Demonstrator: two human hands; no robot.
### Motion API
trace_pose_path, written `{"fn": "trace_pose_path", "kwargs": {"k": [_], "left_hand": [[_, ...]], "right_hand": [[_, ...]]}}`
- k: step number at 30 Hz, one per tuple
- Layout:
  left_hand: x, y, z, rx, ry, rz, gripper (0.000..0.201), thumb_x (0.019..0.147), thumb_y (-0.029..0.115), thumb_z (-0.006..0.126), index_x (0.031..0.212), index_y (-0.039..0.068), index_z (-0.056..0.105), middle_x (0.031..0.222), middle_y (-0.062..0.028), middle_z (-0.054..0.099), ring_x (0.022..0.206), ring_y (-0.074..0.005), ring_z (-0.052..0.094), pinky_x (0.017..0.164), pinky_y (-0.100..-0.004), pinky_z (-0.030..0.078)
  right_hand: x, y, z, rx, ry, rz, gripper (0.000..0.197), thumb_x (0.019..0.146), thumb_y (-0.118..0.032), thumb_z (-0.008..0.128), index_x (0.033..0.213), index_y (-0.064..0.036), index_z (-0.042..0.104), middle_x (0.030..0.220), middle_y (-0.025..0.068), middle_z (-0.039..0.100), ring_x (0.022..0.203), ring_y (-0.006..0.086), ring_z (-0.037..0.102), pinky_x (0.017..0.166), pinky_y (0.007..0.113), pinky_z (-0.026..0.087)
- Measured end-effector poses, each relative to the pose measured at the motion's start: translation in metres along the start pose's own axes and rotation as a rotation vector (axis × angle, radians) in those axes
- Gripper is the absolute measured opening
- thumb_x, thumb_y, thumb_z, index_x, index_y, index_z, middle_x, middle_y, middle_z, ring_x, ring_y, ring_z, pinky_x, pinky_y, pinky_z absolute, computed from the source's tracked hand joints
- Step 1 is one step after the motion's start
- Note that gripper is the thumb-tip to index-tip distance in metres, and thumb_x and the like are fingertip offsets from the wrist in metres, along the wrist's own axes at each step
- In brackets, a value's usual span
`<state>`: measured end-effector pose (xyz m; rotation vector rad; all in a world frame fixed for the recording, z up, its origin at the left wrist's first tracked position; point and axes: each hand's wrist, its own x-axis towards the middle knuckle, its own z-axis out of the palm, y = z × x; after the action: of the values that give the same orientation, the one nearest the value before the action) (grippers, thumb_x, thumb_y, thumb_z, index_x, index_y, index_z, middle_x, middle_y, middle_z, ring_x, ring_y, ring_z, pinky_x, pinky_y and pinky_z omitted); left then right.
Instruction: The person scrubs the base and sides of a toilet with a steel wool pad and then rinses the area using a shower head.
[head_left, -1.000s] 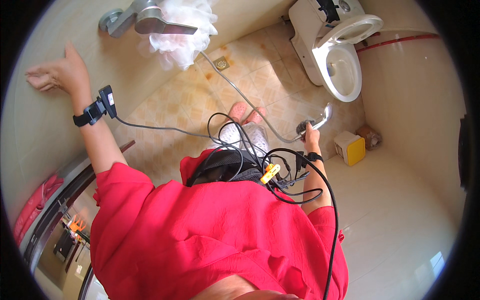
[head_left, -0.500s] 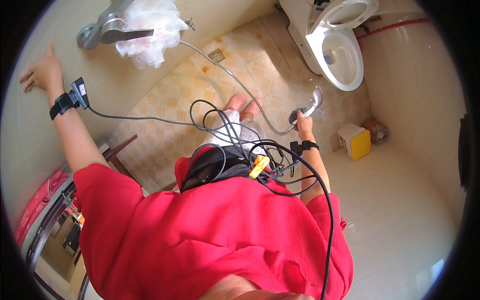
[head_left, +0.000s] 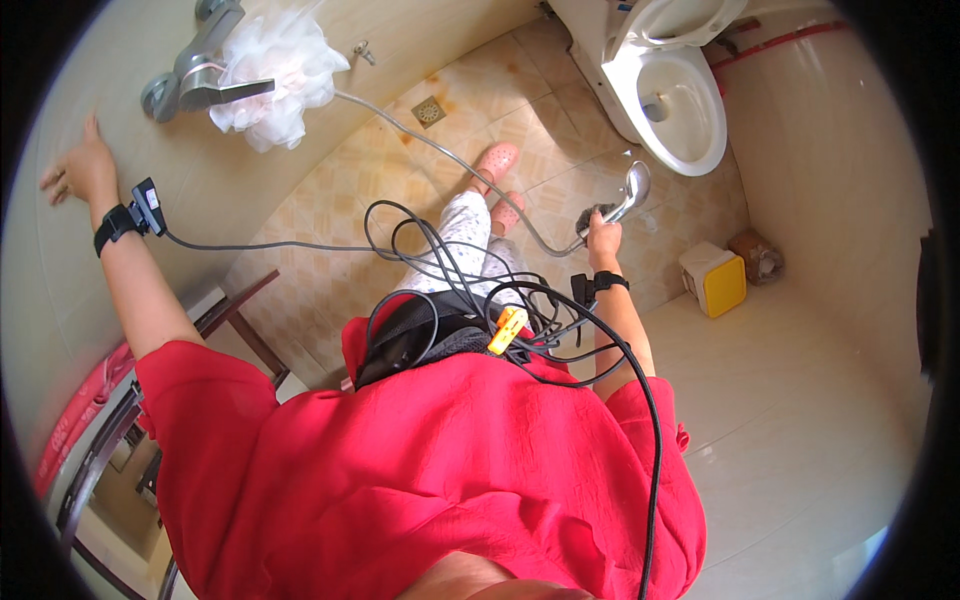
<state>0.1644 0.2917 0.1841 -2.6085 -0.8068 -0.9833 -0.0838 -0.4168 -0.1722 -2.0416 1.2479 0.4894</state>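
The right hand (head_left: 603,240) grips a shower head (head_left: 636,180) and dark scrubber (head_left: 588,218) together above the floor (head_left: 340,215) near the toilet (head_left: 625,85), probably leaving the left hand (head_left: 80,172) free, spread empty by the wall (head_left: 60,250).

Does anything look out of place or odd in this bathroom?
Two things: orange-brown stains mark the floor tiles near the drain, standing out against the paler surface. Black cables also loop in a tangle in front of the red shirt, near the right hand holding the shower head.
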Motion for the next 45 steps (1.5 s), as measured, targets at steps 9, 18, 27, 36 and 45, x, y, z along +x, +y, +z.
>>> {"fn": "trace_pose_path", "kwargs": {"k": [9, 18, 27, 36, 45], "left_hand": [[0.01, -0.007, 0.01, 0.131, -0.066, -0.033, 0.126, 0.068, 0.065, 0.059, 0.121, -0.028, -0.007, 0.128, -0.0483, -0.001, 0.122, -0.0609, 0.0, 0.104, -0.0525, 0.014], [0.009, -0.007, 0.014, 0.043, -0.098, -0.068, 0.129, 0.065, 0.065, 0.062, 0.12, -0.028, -0.01, 0.127, -0.05, -0.001, 0.123, -0.0585, -0.003, 0.104, -0.052, 0.015], [0.013, -0.011, 0.034, 0.092, -0.094, -0.106, 0.128, 0.066, 0.064, 0.061, 0.12, -0.027, -0.011, 0.125, -0.0511, -0.003, 0.124, -0.0576, -0.002, 0.104, -0.0492, 0.017], [0.005, -0.011, 0.026, 0.07, -0.149, -0.083, 0.128, 0.066, 0.064, 0.061, 0.12, -0.027, -0.012, 0.126, -0.05, -0.004, 0.125, -0.0565, -0.005, 0.105, -0.0477, 0.013], [-0.008, 0.022, 0.008, 0.019, -0.066, -0.04, 0.125, 0.068, 0.06, 0.063, 0.121, -0.027, -0.01, 0.127, -0.0491, 0.001, 0.127, -0.0531, -0.003, 0.103, -0.0449, 0.024]], "right_hand": [[0.018, 0.006, -0.011, 0.107, 0.016, -0.006, 0.039, 0.076, -0.031, 0.062, 0.066, 0.0066, 0.059, 0.061, 0.0194, 0.06, 0.062, 0.0338, 0.061, 0.062, 0.041, 0.045], [0.015, 0.023, -0.012, 0.108, 0.023, 0.061, 0.037, 0.077, -0.029, 0.061, 0.074, 0.0074, 0.058, 0.064, 0.0165, 0.06, 0.056, 0.0268, 0.06, 0.055, 0.038, 0.046], [0.02, 0.031, -0.004, 0.036, -0.053, 0.135, 0.037, 0.076, -0.03, 0.062, 0.072, 0.006, 0.059, 0.065, 0.0164, 0.061, 0.061, 0.0279, 0.061, 0.06, 0.037, 0.047], [0.024, 0.027, 0.008, 0.274, -0.125, 0.205, 0.034, 0.077, -0.027, 0.062, 0.064, 0.0047, 0.055, 0.055, 0.0098, 0.055, 0.047, 0.0194, 0.053, 0.045, 0.035, 0.042], [0.036, -0.006, 0.001, 0.398, -0.099, 0.218, 0.03, 0.08, -0.024, 0.06, 0.072, 0.0036, 0.054, 0.057, 0.0069, 0.053, 0.045, 0.0158, 0.05, 0.039, 0.032, 0.041]]}}
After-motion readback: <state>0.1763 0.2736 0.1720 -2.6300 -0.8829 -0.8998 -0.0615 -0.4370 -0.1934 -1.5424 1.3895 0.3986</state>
